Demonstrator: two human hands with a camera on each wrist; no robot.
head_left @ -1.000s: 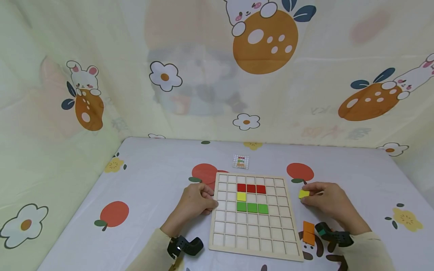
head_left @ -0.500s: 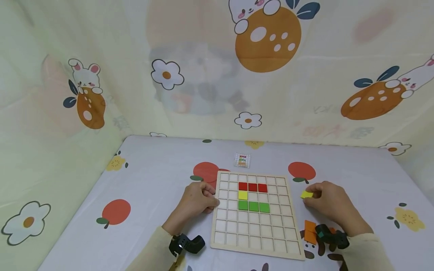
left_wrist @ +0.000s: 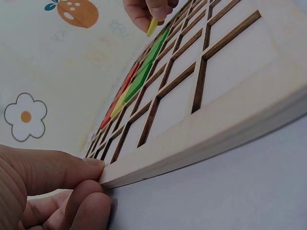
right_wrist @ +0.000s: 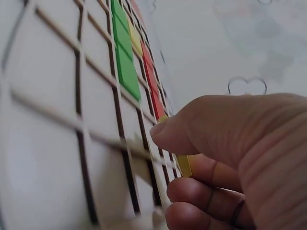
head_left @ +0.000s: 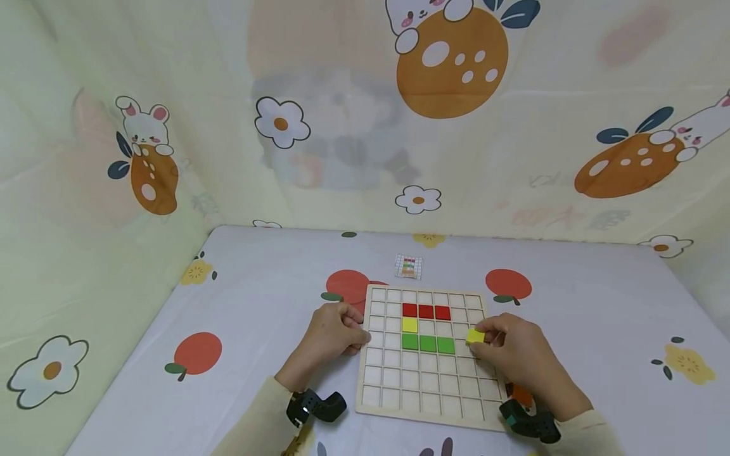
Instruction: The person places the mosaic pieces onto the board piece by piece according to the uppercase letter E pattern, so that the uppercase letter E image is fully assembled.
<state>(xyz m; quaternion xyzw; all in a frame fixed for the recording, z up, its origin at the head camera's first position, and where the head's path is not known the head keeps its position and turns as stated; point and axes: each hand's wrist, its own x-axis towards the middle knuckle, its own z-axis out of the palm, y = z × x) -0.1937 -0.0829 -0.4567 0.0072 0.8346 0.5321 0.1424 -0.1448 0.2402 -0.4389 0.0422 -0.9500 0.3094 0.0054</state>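
A wooden grid board point(head_left: 391, 398) lies on the table in front of me. Red tiles point(head_left: 426, 311) make a row in it, a single yellow tile point(head_left: 409, 325) sits below their left end, and green tiles point(head_left: 428, 343) form a row beneath that. My right hand point(head_left: 521, 354) pinches another yellow tile point(head_left: 475, 336) between thumb and fingers, over the right part of the board; in the right wrist view the thumb covers part of this yellow tile point(right_wrist: 184, 165). At the board's left edge, my left hand point(head_left: 329, 334) holds the rim, its thumb point(left_wrist: 72, 167) against the wood.
Behind the board lies a small card point(head_left: 409, 266) printed with a coloured grid pattern. Orange tiles point(head_left: 521, 396) lie right of the board, partly hidden by my right wrist. A printed tablecloth point(head_left: 274, 278) covers the table, and a patterned curtain point(head_left: 342, 190) stands behind it.
My right hand has moved left with the yellow tile, from beside the board to over its right columns. My left hand stays at the left edge.
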